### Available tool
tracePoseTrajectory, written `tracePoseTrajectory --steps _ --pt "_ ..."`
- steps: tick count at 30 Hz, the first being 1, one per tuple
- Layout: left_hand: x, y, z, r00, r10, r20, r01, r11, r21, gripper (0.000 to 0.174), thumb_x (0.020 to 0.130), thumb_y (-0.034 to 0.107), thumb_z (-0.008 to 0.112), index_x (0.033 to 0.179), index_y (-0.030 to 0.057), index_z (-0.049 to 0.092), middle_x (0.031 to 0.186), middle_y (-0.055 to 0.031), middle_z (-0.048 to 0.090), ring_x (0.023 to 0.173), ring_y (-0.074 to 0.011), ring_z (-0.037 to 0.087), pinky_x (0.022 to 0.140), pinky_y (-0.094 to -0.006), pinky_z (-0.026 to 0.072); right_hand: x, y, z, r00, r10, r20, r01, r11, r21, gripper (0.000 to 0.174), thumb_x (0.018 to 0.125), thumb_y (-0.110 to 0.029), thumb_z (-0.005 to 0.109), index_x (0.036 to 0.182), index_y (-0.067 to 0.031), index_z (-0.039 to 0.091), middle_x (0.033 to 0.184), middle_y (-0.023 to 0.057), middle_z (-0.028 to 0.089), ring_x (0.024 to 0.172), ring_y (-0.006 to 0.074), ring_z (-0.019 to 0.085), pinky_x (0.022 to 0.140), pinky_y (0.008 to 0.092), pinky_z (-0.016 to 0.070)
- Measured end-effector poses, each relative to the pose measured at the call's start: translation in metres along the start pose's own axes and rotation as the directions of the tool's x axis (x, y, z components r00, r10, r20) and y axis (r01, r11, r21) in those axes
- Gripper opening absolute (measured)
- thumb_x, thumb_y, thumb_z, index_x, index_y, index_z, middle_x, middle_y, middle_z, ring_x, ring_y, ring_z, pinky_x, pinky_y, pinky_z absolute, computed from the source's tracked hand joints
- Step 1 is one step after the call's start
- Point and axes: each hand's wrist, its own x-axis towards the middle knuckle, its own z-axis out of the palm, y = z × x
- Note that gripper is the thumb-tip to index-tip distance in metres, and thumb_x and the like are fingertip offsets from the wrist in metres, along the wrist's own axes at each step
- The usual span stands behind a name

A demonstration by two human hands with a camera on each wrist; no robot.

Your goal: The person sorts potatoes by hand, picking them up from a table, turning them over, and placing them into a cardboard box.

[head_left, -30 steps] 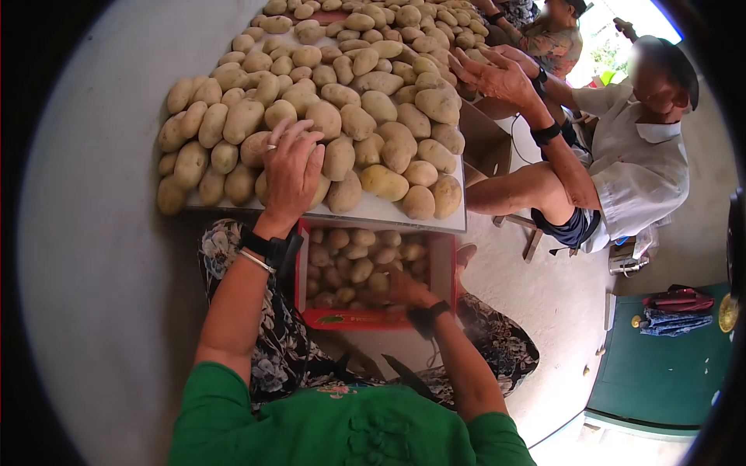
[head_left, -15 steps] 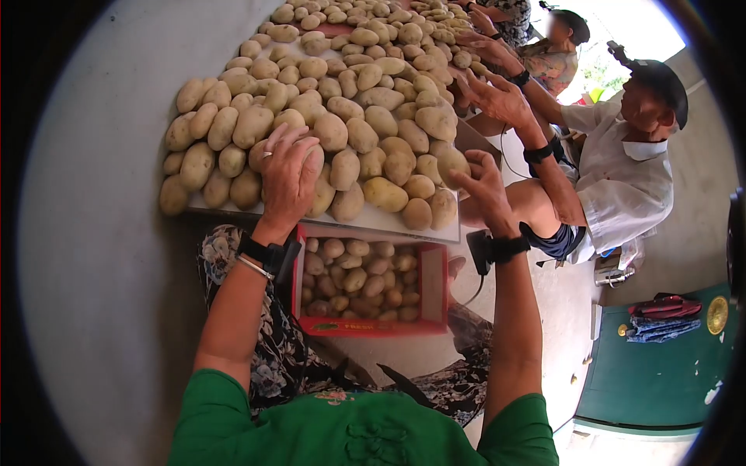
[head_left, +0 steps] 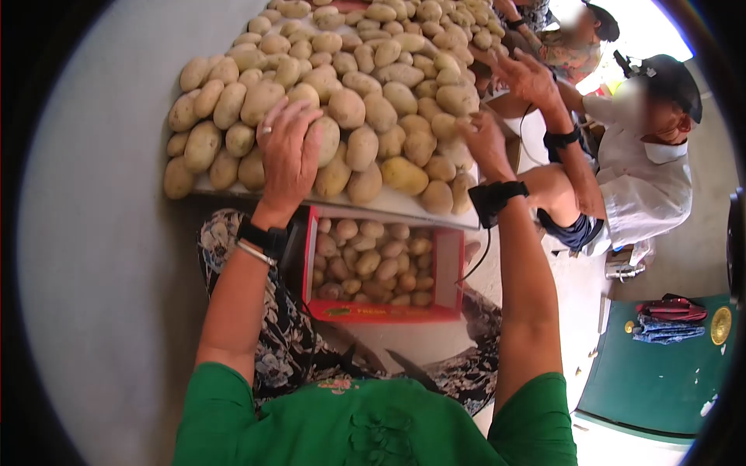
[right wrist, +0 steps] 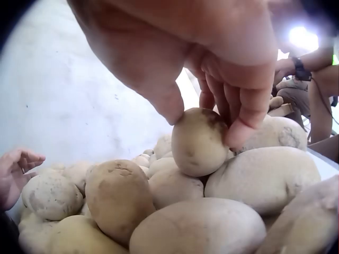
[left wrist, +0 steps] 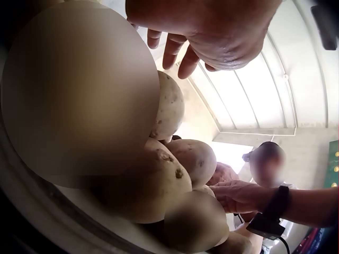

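Observation:
Potatoes [head_left: 404, 177] cover the table in a broad heap. My left hand [head_left: 291, 151] rests on the heap's near side, fingers loosely extended beside a rounded potato [head_left: 328, 141]. In the left wrist view the fingers [left wrist: 174, 50] of that hand hang relaxed above large potatoes [left wrist: 159, 185]. At the heap's right edge is my right hand [head_left: 488, 146]. The right wrist view shows it pinching a small potato [right wrist: 198, 143] between thumb and fingers, low among larger potatoes. In the head view that small potato is hidden by the hand.
Below the table edge stands a red box [head_left: 447, 272] with many smaller potatoes inside. A person in a white shirt [head_left: 641, 182] sits at the right, hands raised near the table. Farther back is another seated person [head_left: 571, 50]. A green door [head_left: 645, 380] lies beyond.
My right hand rose from the box to the heap's right edge, then moved slightly farther along it. My left hand has stayed on the potatoes. The person at the right has shifted their hands.

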Motion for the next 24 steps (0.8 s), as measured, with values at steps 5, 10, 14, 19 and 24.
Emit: tracePoseTrajectory --steps 5,10,14,19,24 --pt "-0.002 -0.005 0.007 0.995 0.082 -0.049 -0.081 0.996 0.023 0.026 0.089 0.027 0.046 0.099 0.0076 0.061 0.105 -0.0095 0.058 0.109 -0.0309 0.045 0.094 -0.0396 0.0286 -0.060 -0.054 -0.042 0.994 0.040 0.097 -0.080 0.884 0.460 0.024 0.087 -0.021 0.055 0.087 0.0026 0.060 0.077 0.0042 0.062 0.072 0.0078 0.055 0.064 0.0228 0.0453" --pt "-0.005 -0.005 0.012 0.994 0.094 -0.053 -0.093 0.996 0.016 0.027 0.089 0.028 0.045 0.098 0.0084 0.062 0.106 -0.0088 0.059 0.109 -0.0310 0.046 0.093 -0.0394 0.0295 -0.154 -0.030 -0.021 0.653 0.002 0.757 -0.513 0.737 0.440 0.013 0.085 -0.015 0.056 0.085 -0.0034 0.061 0.073 -0.0001 0.060 0.066 0.0064 0.054 0.061 0.0212 0.0435" --pt "-0.006 -0.003 0.009 0.996 0.079 -0.029 -0.079 0.997 0.008 0.025 0.089 0.025 0.045 0.099 0.0085 0.061 0.107 -0.0090 0.058 0.111 -0.0310 0.046 0.094 -0.0392 0.0293 -0.212 0.033 0.047 0.599 -0.048 0.799 -0.197 0.959 0.206 0.023 0.076 -0.017 0.062 0.095 -0.0037 0.060 0.084 0.0129 0.061 0.078 0.0247 0.059 0.069 0.0323 0.0464" --pt "0.000 0.006 0.000 1.000 0.027 0.010 -0.027 1.000 0.015 0.026 0.090 0.022 0.043 0.102 0.0050 0.059 0.108 -0.0123 0.057 0.112 -0.0330 0.044 0.097 -0.0408 0.0278 -0.264 0.074 0.126 0.595 0.313 0.740 -0.221 0.949 -0.223 0.052 0.074 -0.021 0.063 0.121 -0.0070 0.046 0.104 0.0189 0.057 0.100 0.0323 0.054 0.080 0.0392 0.0449" --pt "0.001 0.004 -0.005 0.999 -0.017 0.036 0.015 0.999 0.046 0.027 0.091 0.021 0.041 0.104 0.0037 0.057 0.110 -0.0134 0.056 0.113 -0.0344 0.043 0.097 -0.0414 0.0286 -0.278 0.050 0.144 0.541 0.411 0.733 -0.375 0.899 -0.227 0.054 0.073 -0.016 0.058 0.122 -0.0032 0.039 0.101 0.0228 0.057 0.101 0.0359 0.053 0.083 0.0428 0.0421"
